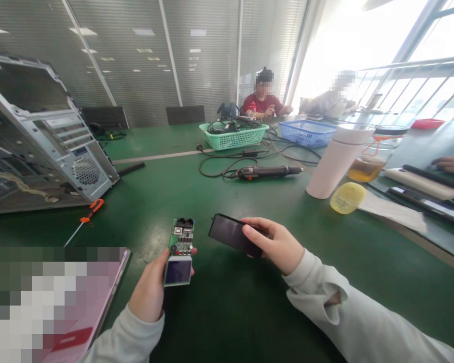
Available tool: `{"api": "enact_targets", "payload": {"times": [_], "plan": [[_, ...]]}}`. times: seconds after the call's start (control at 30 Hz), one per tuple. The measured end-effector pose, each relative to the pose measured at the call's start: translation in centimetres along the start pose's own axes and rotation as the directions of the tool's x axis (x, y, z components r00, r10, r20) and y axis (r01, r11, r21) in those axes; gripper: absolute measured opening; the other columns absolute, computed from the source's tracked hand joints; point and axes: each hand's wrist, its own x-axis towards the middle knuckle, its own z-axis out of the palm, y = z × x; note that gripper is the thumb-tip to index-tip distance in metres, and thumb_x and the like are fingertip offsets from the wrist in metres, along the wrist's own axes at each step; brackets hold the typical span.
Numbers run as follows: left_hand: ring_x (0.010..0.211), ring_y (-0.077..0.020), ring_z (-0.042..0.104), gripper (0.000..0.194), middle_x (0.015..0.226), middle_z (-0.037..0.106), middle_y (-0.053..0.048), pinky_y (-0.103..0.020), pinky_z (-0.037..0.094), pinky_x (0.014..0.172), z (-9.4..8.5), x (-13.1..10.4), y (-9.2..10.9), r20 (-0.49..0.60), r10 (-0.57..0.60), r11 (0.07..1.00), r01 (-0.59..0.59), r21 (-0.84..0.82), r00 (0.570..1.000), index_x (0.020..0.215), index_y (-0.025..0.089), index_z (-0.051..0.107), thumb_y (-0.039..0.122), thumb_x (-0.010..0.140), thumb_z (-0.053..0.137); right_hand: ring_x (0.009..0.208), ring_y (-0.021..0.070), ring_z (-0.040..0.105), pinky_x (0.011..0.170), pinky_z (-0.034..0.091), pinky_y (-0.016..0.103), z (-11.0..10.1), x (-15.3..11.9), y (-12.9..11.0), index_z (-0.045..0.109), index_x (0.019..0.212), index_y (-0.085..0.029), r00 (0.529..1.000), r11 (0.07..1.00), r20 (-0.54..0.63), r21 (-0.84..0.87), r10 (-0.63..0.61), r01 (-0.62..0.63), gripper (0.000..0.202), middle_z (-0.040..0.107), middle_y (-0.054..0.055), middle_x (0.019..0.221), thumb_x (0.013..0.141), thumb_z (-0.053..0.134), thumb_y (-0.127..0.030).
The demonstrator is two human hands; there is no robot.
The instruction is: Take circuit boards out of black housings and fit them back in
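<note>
In my left hand (151,287) is a green circuit board (183,242) with a small dark display at its near end and two round black parts at its far end. My fingers wrap around its sides. My right hand (274,239) grips a flat black rectangular piece (234,234) like a casing, thumb on top and fingers mostly hidden beneath. Board and black piece are held apart, side by side above the green table (227,322). An electric screwdriver (268,172) with a cable lies beyond them.
To the left stands an open computer case (94,171), with an orange-handled screwdriver (93,212) before it. A pink folder (109,297) lies near left. Further back are a green basket (238,138) of cables and a blue basket (306,133). A pale bottle (336,161) stands right. Two people sit beyond.
</note>
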Motion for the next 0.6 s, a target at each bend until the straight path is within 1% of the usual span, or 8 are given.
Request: {"api": "enact_targets", "payload": {"times": [0.03,0.1,0.13,0.2,0.3,0.43,0.53,0.6], "plan": [[0.061,-0.023,0.063,0.049,0.059,0.069,-0.006,-0.032,0.047,0.061,0.3,-0.1,0.4,0.011,-0.001,1.0,0.002,-0.017,1.0,0.089,0.01,0.074,0.051,0.082,0.048,0.078,0.0176,0.066,0.066,0.056,0.028,0.1,-0.1,-0.1,0.059,0.111,-0.016,0.996,0.994,0.03,0.069,0.089,-0.091,0.037,0.066,0.007,0.094,0.082,0.066,-0.038],[0.06,-0.0218,0.062,0.046,0.057,0.068,-0.005,-0.03,0.045,0.059,0.8,-0.4,1.1,0.014,-0.003,1.0,0.003,-0.027,1.0,0.087,0.011,0.075,0.048,0.082,0.048,0.07,0.0159,0.068,0.06,0.055,0.024,0.5,-0.3,-0.4,0.054,0.112,-0.015,0.961,0.944,0.115,0.19,0.253,-0.271,0.032,0.066,0.006,0.086,0.091,0.054,-0.039],[0.06,-0.0214,0.061,0.044,0.056,0.068,-0.004,-0.03,0.043,0.059,1.0,-0.6,1.3,0.012,-0.007,0.999,0.007,-0.031,1.0,0.087,0.011,0.075,0.047,0.081,0.049,0.069,0.0155,0.069,0.059,0.054,0.022,0.7,-0.5,-0.5,0.055,0.107,-0.013,0.928,0.897,0.176,0.249,0.33,-0.366,0.032,0.066,0.005,0.08,0.094,0.049,-0.042],[0.06,-0.0207,0.061,0.04,0.055,0.068,-0.003,-0.029,0.042,0.059,1.2,-0.8,1.7,0.011,-0.008,1.0,0.008,-0.029,1.0,0.086,0.012,0.075,0.045,0.079,0.053,0.064,0.0164,0.069,0.056,0.053,0.021,0.9,-0.8,-0.6,0.056,0.098,-0.011,0.844,0.797,0.328,0.307,0.424,-0.52,0.045,0.063,0.004,0.068,0.098,0.035,-0.051],[0.059,-0.0206,0.06,0.037,0.055,0.068,-0.002,-0.029,0.04,0.058,1.3,-0.9,1.9,0.015,-0.005,1.0,0.005,-0.029,1.0,0.085,0.012,0.075,0.043,0.076,0.056,0.06,0.0183,0.068,0.054,0.051,0.022,0.9,-1.0,0.0,0.058,0.099,-0.009,0.728,0.748,0.542,0.247,0.42,-0.616,0.064,0.059,0.004,0.057,0.098,0.013,-0.056],[0.056,-0.0202,0.059,0.039,0.055,0.068,-0.003,-0.028,0.039,0.053,1.3,-0.9,2.0,0.016,-0.032,0.998,0.033,-0.059,0.999,0.084,0.011,0.074,0.043,0.08,0.052,0.063,0.0177,0.069,0.058,0.052,0.023,0.5,-0.6,1.2,0.058,0.11,-0.008,0.62,0.749,0.722,0.219,0.307,-0.625,0.066,0.059,0.003,0.056,0.098,0.01,-0.052],[0.054,-0.0206,0.059,0.04,0.055,0.068,-0.003,-0.029,0.039,0.051,1.4,-1.0,2.1,0.001,-0.03,0.998,0.03,-0.057,1.0,0.084,0.011,0.074,0.044,0.079,0.052,0.066,0.0165,0.069,0.062,0.053,0.023,0.3,-0.4,1.7,0.059,0.111,-0.009,0.587,0.762,0.774,0.225,0.239,-0.607,0.065,0.058,0.002,0.057,0.098,0.014,-0.053],[0.054,-0.0212,0.06,0.037,0.055,0.067,-0.003,-0.029,0.04,0.051,1.4,-1.0,2.1,-0.003,-0.017,0.999,0.017,-0.037,1.0,0.083,0.012,0.074,0.043,0.076,0.055,0.066,0.0165,0.068,0.062,0.052,0.022,0.4,-0.5,1.5,0.059,0.109,-0.01,0.6,0.769,0.764,0.231,0.236,-0.596,0.063,0.058,0.002,0.058,0.098,0.015,-0.054]]}}
